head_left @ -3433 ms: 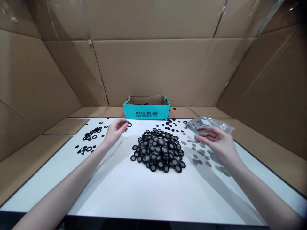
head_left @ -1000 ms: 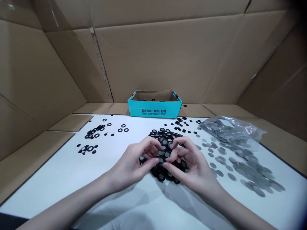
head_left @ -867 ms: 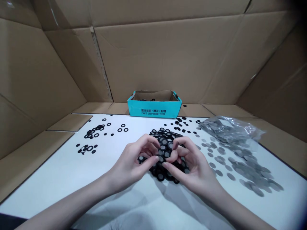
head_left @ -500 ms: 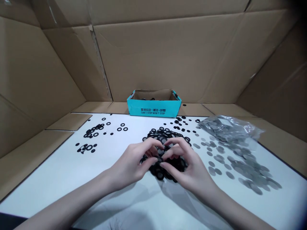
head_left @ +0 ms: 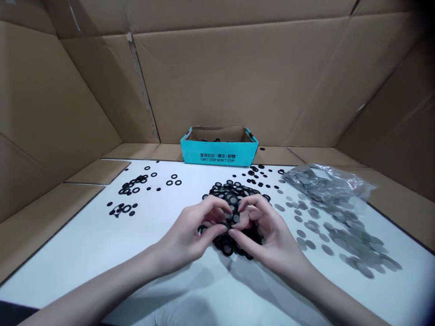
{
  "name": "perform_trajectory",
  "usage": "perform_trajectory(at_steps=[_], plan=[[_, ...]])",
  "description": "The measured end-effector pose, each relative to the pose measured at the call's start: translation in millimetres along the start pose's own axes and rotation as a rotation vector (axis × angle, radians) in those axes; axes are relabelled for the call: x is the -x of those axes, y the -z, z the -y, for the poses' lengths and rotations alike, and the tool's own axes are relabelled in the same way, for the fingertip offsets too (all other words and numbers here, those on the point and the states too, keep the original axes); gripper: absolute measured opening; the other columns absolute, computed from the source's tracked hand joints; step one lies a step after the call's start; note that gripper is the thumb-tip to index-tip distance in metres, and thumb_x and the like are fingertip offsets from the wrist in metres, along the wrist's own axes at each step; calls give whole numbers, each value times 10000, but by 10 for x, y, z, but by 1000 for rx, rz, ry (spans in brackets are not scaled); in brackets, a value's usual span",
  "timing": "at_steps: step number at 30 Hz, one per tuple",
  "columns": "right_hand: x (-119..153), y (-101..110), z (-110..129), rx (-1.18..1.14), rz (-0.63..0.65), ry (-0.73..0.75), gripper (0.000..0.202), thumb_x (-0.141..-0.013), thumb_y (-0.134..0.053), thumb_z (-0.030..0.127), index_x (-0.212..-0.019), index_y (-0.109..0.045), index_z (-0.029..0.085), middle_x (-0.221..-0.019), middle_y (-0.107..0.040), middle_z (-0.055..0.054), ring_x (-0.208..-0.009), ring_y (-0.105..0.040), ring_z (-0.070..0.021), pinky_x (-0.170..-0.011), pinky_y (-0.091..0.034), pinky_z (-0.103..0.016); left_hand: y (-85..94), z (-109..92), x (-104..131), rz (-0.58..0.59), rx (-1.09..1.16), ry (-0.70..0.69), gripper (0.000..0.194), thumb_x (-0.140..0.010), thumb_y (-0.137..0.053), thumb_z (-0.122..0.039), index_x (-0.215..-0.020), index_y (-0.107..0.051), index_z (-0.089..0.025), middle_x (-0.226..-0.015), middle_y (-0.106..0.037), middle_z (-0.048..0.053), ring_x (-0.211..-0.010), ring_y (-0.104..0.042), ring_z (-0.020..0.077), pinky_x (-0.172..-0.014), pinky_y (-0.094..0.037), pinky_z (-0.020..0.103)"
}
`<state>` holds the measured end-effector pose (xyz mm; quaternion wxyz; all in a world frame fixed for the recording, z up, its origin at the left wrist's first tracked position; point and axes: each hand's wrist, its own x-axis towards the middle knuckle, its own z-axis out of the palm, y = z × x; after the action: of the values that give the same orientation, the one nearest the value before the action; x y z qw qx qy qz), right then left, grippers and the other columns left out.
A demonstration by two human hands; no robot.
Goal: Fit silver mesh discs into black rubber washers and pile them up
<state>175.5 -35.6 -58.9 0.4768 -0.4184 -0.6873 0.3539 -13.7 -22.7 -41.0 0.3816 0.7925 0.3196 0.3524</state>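
My left hand (head_left: pixel 195 228) and my right hand (head_left: pixel 268 228) meet over a pile of black rings with grey centres (head_left: pixel 227 248). Between the thumbs and fingers of both hands is a small black ring (head_left: pixel 226 225), tilted and partly hidden by the fingertips. Whether a grey disc sits inside it cannot be made out. Both index fingers are curled above the pile, their tips apart. Part of the pile is covered by my hands.
A turquoise box (head_left: pixel 219 153) with black pieces inside stands at the back. Loose black rings (head_left: pixel 136 190) lie at left. Grey discs (head_left: pixel 356 240) spread at right beside a clear plastic bag (head_left: pixel 326 181) of discs. Cardboard walls (head_left: pixel 217 81) enclose the table.
The held ring has tipped so it shows more edge-on. My right index finger has shifted slightly right, opening a wider gap between the index fingertips.
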Motion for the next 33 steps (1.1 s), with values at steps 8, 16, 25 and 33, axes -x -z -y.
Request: perform_trajectory(at_steps=[8, 16, 25, 33], plan=[[8, 10, 14, 44, -40, 35, 216, -806, -615, 182, -864, -418, 250, -654, -524, 75, -622, -581, -113, -612, -471, -235, 35, -30, -22, 31, -45, 24, 201, -865, -557, -71, -1018, -525, -197, -863, -610, -9, -766, -596, 104, -699, -519, 208], [-28, 50, 30, 133, 20, 117, 223, -810, -654, 161, -964, -516, 245, -824, -696, 9, -780, -688, -150, -701, -525, -256, 42, 5, -19, 11, -40, -5, 219, -850, -580, -79, -1039, -553, -187, -887, -638, -3, -783, -611, 109, -722, -522, 216], [58, -14, 21, 139, -72, 131, 192, -824, -586, 135, -873, -439, 249, -688, -519, 64, -621, -578, -109, -599, -484, -223, 17, -12, -16, 64, -133, -11, 150, -875, -542, -81, -980, -528, -188, -896, -614, 5, -751, -583, 110, -690, -499, 223], [16, 9, 33, 213, -58, 152, 156, -820, -619, 161, -814, -480, 232, -716, -586, 22, -652, -600, -138, -603, -488, -261, 25, 21, -18, 21, -87, -36, 215, -870, -550, -86, -1062, -533, -181, -916, -630, 22, -761, -595, 113, -708, -520, 226]])
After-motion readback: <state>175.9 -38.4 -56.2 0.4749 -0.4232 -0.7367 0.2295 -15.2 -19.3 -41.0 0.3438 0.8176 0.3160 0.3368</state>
